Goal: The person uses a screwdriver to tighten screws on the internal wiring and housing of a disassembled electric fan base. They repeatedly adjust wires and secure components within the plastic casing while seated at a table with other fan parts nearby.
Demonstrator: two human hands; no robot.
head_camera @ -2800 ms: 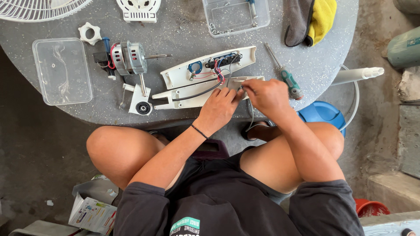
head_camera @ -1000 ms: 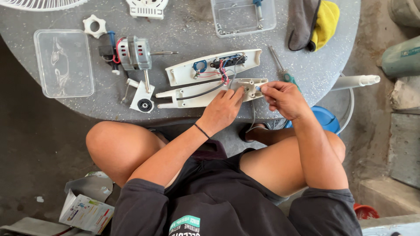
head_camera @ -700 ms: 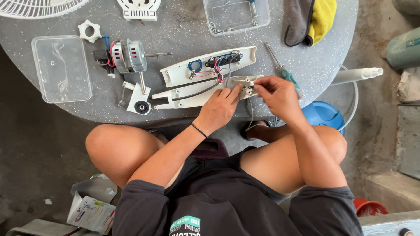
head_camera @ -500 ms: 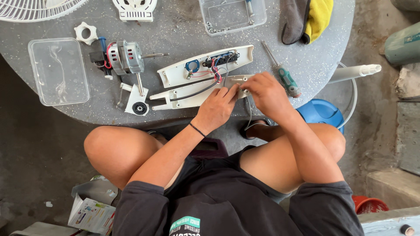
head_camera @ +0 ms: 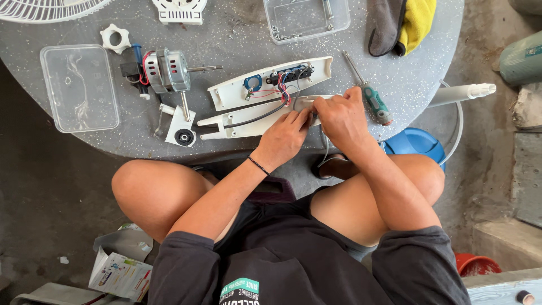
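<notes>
Left hand: fingers pinched on white casing — frame centre.
Right hand: closed on casing's right end.
Screwdriver: just right of hands.
Motor: upper left.

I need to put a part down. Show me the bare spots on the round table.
Bare tabletop lies between the motor and the upper clear tray, and right of the screwdriver below the glove. It is crowded at the near edge, where the left hand and right hand work on the white housing.
</notes>
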